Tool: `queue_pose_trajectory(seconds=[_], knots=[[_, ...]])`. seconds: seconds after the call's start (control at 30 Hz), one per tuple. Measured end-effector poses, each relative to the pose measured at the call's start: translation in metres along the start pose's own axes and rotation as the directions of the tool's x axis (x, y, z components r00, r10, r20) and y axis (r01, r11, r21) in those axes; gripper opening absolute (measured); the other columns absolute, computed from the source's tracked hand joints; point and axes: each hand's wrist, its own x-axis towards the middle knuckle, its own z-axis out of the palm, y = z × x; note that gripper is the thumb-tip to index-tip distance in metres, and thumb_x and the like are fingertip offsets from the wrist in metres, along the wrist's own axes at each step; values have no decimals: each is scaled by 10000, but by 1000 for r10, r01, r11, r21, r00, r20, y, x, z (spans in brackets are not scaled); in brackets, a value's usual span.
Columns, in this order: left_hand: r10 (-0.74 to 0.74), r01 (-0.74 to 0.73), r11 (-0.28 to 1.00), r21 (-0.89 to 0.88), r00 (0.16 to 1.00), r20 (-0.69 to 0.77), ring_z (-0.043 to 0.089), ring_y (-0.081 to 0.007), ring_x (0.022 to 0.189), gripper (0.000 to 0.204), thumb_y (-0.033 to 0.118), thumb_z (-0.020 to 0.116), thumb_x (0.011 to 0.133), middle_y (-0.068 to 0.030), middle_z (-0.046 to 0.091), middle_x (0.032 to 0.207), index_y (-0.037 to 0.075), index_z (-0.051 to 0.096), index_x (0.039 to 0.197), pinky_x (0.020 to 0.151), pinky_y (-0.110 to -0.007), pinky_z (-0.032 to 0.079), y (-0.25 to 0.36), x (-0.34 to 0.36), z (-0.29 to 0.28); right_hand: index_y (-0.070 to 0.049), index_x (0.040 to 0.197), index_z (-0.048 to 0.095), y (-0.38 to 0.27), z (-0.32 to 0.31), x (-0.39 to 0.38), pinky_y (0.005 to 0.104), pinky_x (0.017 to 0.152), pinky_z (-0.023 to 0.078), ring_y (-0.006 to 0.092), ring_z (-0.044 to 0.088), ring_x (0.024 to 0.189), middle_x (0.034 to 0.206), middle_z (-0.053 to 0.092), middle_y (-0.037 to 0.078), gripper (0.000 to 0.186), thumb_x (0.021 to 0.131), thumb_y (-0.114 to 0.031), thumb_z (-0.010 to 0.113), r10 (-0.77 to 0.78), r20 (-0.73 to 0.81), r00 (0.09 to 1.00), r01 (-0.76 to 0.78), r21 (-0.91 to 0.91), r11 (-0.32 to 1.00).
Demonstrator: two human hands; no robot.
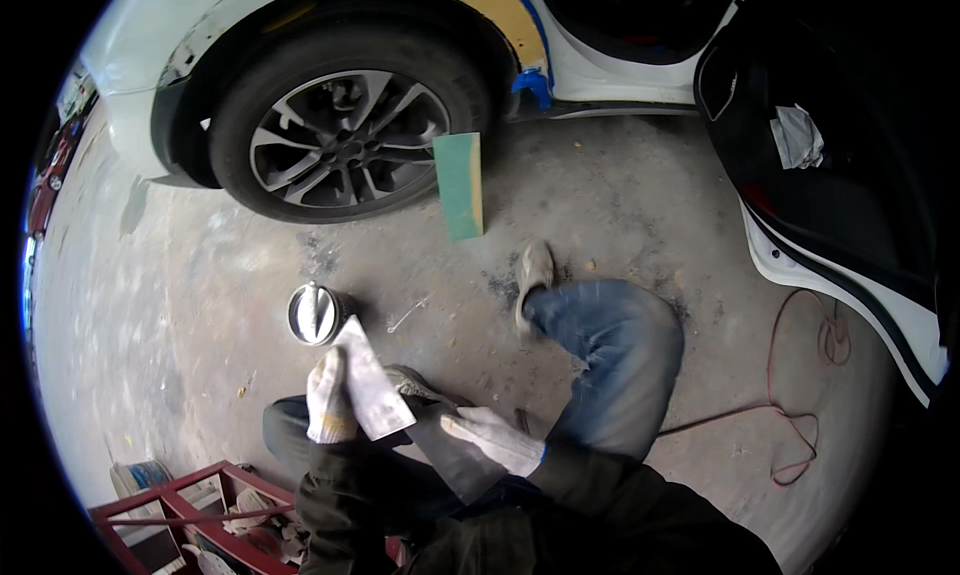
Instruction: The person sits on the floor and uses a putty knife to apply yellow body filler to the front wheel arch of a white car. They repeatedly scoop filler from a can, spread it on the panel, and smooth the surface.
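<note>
Head view: left hand [328, 400] grips pale sheet [376, 387], right hand [497, 442] dark sheet [452, 458].

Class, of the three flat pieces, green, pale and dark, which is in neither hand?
The green board, by the car wheel; the left hand holds the pale sheet, the right hand the dark sheet.

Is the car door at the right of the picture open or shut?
Open. The door stands out from the white car body, its dark inner side faces the camera, and the doorway is uncovered.

The gloves [328, 400] are white, the plate [373, 383] pale silver, the sheet [452, 455] dark grey, the board [459, 187] green
</note>
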Motion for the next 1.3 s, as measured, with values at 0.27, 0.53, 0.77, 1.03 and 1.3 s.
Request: queue_pose_trajectory(seconds=[0.27, 0.53, 0.77, 1.03, 1.3], knots=[[148, -148, 989, 14, 989, -15, 571, -124, 1011, 308, 219, 607, 996, -31, 604, 1113, 0, 567, 1209, 938, -271, 449, 14, 44, 13, -20, 1191, 655, -75, -8, 49, 264, 856, 496, 129, 604, 1019, 1101, 650, 54, 492, 973, -458, 603, 85, -544, 835, -7, 143, 990], [55, -50, 993, 107, 997, -49, 596, -132, 907, 291, 52, 642, 909, -42, 632, 994, 21, 519, 1171, 840, -271, 470, 8, 138, 17, -11, 1099, 688, -136, -135, 228, 312, 839, 503, 223, 675, 899, 932, 703, 144, 324, 948, -293, 639, -686, -300, 663, 357, -679, 642], [-172, 136, 977, 165, 958, 228, 657, -172, 793, 144, 160, 618, 908, -107, 679, 927, 24, 614, 954, 691, -277, 523, 18, 194, 7, -28, 1134, 686, -234, -219, 326, 355, 945, 477, 310, 613, 1098, 1282, 619, 166, 374, 913, -329, 663, -767, -90, 636, 220, -931, 291], [39, -71, 604, 794, 997, 60, 681, -245, 658, 548, 177, 681, 885, -145, 712, 837, 59, 492, 1386, 659, -325, 552, 31, 241, 93, -11, 966, 679, -214, -184, 326, 407, 837, 515, 322, 648, 955, 1101, 647, 120, 313, 893, -315, 675, -614, 79, 786, 295, -919, 260], [-104, -355, -486, 799, 931, 350, 636, -223, 527, 444, 299, 635, 897, -60, 658, 713, 222, 575, 1330, 457, -358, 485, -44, 185, 16, -54, 962, 678, -88, -145, 298, 384, 823, 532, 276, 639, 992, 1169, 631, 44, 181, 845, -191, 691, -591, 305, 747, 393, -919, 22]])
